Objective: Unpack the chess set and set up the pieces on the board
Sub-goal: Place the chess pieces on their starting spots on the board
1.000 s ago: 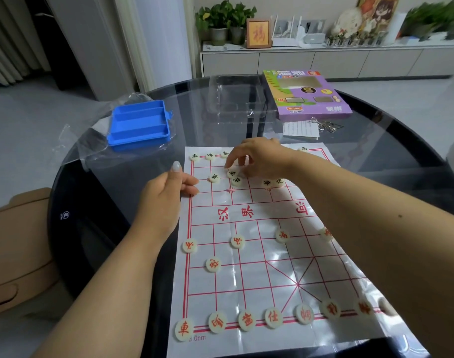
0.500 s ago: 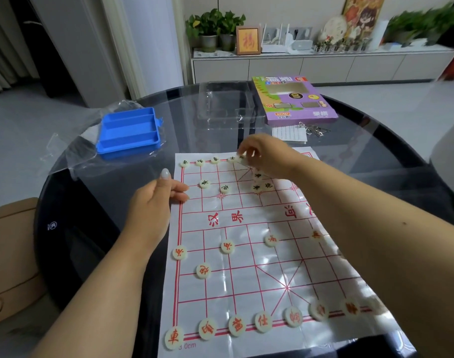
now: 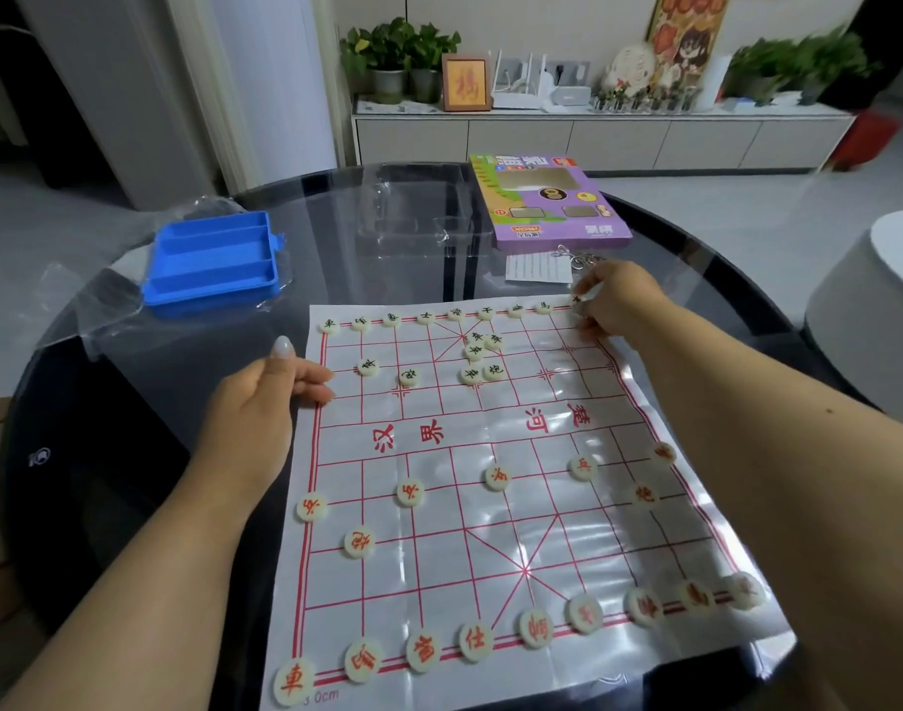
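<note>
A white plastic Chinese chess sheet point(image 3: 490, 438) with red lines lies on the round dark table. Red-lettered discs point(image 3: 475, 643) line its near edge, with more on the rows above. Green-lettered discs point(image 3: 425, 317) line the far edge, and several loose ones point(image 3: 477, 348) are bunched near the far palace. My right hand point(image 3: 616, 302) is at the far right corner, its fingertips pinching a green-lettered disc point(image 3: 575, 300) there. My left hand point(image 3: 264, 402) presses the sheet's left edge with straight fingers.
A blue compartment tray point(image 3: 211, 256) sits on clear wrapping at the far left. A clear plastic insert point(image 3: 413, 207), the purple game box point(image 3: 547, 202), a paper slip point(image 3: 536, 266) and metal keys point(image 3: 575, 256) lie beyond the sheet. A grey stool point(image 3: 870, 310) stands right.
My right hand moved from the loose green discs near the far middle to the far right corner, carrying a disc. The far row gained discs. My left hand stayed on the sheet's edge.
</note>
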`<action>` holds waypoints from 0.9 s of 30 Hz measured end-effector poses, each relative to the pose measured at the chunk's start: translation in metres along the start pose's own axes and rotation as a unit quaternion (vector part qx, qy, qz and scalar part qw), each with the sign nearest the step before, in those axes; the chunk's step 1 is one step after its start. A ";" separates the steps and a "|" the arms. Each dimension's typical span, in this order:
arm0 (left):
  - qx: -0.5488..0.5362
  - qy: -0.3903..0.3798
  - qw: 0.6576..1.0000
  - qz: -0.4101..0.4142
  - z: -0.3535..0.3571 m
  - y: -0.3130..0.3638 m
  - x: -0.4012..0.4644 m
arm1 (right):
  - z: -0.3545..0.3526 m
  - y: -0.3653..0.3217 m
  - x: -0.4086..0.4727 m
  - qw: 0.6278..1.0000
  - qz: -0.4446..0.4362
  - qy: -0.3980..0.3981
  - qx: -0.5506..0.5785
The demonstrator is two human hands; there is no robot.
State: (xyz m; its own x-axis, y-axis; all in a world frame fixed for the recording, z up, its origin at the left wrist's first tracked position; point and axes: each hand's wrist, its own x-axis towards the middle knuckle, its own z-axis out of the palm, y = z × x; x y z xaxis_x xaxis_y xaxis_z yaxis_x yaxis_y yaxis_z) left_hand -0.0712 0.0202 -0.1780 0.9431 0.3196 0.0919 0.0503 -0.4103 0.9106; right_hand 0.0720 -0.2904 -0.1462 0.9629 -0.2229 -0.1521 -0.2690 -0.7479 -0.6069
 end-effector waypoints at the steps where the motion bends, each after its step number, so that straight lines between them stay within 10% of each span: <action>1: 0.000 0.000 1.000 0.000 0.000 0.000 0.000 | 0.000 0.000 0.001 1.000 0.001 0.002 -0.007; 14: 0.003 -0.004 1.000 -0.010 0.000 -0.001 0.001 | 0.001 -0.003 -0.005 1.000 -0.002 0.018 0.009; 27: -0.007 -0.002 1.000 -0.011 0.000 0.000 0.001 | 0.007 -0.037 -0.040 0.969 -0.232 -0.053 -0.057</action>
State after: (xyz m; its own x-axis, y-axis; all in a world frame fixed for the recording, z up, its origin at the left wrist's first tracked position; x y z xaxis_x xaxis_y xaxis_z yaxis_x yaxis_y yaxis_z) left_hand -0.0702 0.0206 -0.1774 0.9434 0.3241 0.0703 0.0660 -0.3914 0.9178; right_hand 0.0436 -0.2495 -0.1228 0.9758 0.2162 0.0336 0.1998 -0.8180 -0.5394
